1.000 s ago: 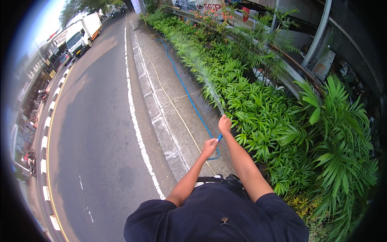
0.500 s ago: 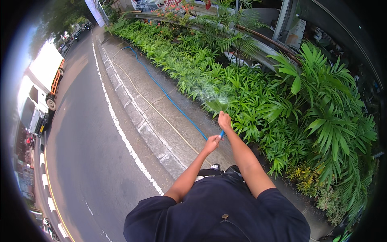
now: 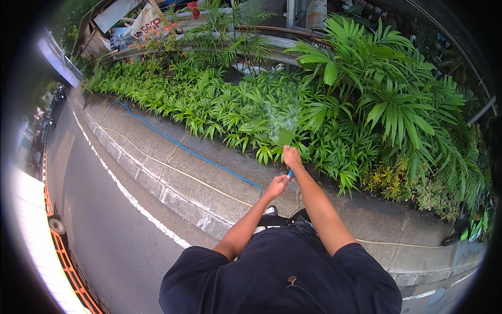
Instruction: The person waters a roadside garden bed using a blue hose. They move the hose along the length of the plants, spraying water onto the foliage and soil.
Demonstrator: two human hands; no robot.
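A blue garden hose [image 3: 209,166] runs along the pavement from the left up to my hands. My right hand [image 3: 292,157] is closed round its outlet end, the fingers at the mouth. Just below and to the left, my left hand [image 3: 277,186] grips the hose, with a short blue piece showing between the two hands. Water [image 3: 283,118] fans out beyond my right hand over low leafy green plants [image 3: 230,112]. The exact hold of the right fingers at the mouth is too small to make out.
A large fan-leaved palm [image 3: 392,110] stands at the right, beside yellowish shrubs [image 3: 389,183]. A pale hose [image 3: 191,178] lies along the pavement [image 3: 157,138]. On the left is the road [image 3: 99,209], with a truck [image 3: 49,261] on it. A metal guardrail [image 3: 266,43] runs behind the plants.
My view has turned to the right. The spray now falls on plants further right and points more straight ahead. Both hands keep their hold on the hose. The truck appears closer at lower left.
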